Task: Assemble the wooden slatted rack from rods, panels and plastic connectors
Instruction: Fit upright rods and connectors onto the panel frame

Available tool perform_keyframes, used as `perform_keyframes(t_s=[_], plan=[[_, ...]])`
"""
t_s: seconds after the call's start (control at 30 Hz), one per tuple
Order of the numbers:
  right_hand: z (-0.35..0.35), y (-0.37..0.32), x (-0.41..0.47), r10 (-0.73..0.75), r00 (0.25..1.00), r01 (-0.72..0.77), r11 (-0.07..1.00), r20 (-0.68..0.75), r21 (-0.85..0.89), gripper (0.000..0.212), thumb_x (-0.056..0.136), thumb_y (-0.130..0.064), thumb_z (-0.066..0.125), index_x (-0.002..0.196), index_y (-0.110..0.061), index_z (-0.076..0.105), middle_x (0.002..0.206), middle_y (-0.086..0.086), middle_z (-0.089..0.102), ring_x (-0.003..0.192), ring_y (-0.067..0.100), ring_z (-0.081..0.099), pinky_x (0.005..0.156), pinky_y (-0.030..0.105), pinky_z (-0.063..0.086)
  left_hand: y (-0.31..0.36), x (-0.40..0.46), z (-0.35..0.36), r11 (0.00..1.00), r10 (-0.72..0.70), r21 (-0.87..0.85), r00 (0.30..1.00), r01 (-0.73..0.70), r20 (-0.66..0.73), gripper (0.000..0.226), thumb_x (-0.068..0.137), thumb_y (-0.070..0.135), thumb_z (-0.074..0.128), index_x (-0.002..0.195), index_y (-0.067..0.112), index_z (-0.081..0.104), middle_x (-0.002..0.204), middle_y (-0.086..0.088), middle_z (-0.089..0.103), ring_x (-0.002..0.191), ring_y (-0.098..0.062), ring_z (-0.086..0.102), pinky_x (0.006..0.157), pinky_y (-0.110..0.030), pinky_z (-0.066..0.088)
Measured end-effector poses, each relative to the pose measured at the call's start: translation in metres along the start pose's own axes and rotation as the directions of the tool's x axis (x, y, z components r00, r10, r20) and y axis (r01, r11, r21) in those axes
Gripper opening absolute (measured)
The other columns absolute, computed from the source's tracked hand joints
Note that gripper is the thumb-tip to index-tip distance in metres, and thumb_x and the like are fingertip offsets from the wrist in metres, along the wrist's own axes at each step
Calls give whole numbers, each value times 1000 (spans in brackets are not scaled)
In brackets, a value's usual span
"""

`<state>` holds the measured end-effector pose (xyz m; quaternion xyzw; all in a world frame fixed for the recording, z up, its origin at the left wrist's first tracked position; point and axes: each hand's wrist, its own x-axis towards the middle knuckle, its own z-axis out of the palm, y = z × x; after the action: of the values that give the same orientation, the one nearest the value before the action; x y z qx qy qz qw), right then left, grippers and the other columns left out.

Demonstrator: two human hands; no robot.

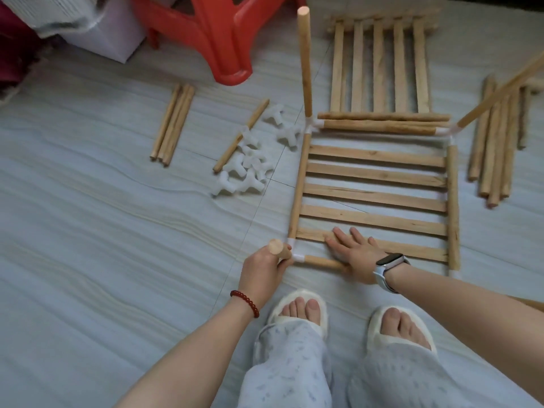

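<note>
A slatted wooden panel lies flat on the floor inside a frame of rods joined by white plastic connectors. Upright rods rise from the far left corner and the far right corner. My left hand grips an upright rod standing in the near left connector. My right hand lies flat with straight fingers, pressing on the nearest slat and the front rod. A pile of loose white connectors sits left of the frame.
A second slatted panel lies beyond the frame. Loose rods lie in bundles at the left and right, with one rod by the connectors. A red plastic stool and a white box stand at the back. My slippered feet are below.
</note>
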<state>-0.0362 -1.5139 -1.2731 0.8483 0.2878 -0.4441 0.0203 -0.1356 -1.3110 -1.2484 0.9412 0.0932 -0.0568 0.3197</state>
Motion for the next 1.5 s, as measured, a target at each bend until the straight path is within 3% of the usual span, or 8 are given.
perform_keyframes(t_s=[0.17,0.33,0.43,0.8,0.93,1.13,1.33,1.5], plan=[[-9,-8,2,6,1000,-6,995,0,-96,64,99,-17,32,149,-29,-5,157,1,-18,144,31,-11,116,49,7,-14,10,-13,981,185,29,975,-190,122,20,90,17,60,104,5,67,113,-6,65,106,-19,59,84,-33,49],[-11,-17,3,10,1000,-13,987,-15,-163,63,97,-10,27,150,-22,-6,157,9,-14,144,32,-5,118,41,9,-14,17,-21,948,291,79,941,-308,172,6,82,2,61,81,3,66,85,-10,67,84,-30,62,68,-31,45],[-12,-17,4,-7,999,2,991,-35,-136,65,96,-6,28,150,-21,-6,157,9,-15,145,29,-7,118,38,9,-13,21,-25,918,362,126,925,-375,117,19,65,-9,68,64,9,61,62,-5,60,59,-27,58,58,-21,31],[-18,-8,5,-13,997,3,992,-79,-124,73,92,6,29,150,-23,-5,157,2,-16,145,23,-9,115,32,15,-13,18,-8,903,404,117,910,-413,97,28,53,-15,73,65,8,64,58,-3,60,53,-22,57,54,-24,44],[-22,-7,4,-16,998,7,988,-59,-152,71,94,2,32,150,-25,-2,157,-1,-14,145,21,-7,114,33,21,-13,22,-12,917,341,133,912,-376,227,10,83,3,57,86,6,66,82,-10,65,81,-28,59,68,-30,41],[-29,-7,8,-63,997,54,975,-39,-217,66,94,-9,38,150,-21,4,158,4,-4,144,25,9,112,35,27,-27,49,-24,828,356,272,834,-491,422,40,90,20,48,130,18,47,133,0,47,126,-15,37,96,-29,28],[-21,-15,10,-137,989,107,922,-55,-372,66,89,-18,46,147,-15,13,155,14,11,126,30,36,100,40,34,-57,100,-42,850,53,506,979,-148,196,54,90,13,45,141,19,30,149,-5,24,138,-20,20,105,-37,25],[-14,-19,15,-165,985,134,919,-54,-370,64,90,-27,46,145,-10,18,150,16,19,119,35,40,97,43,34,-71,137,-37,816,-169,577,969,37,178,75,88,13,50,148,30,8,156,-9,0,142,-31,4,108,-48,23]])
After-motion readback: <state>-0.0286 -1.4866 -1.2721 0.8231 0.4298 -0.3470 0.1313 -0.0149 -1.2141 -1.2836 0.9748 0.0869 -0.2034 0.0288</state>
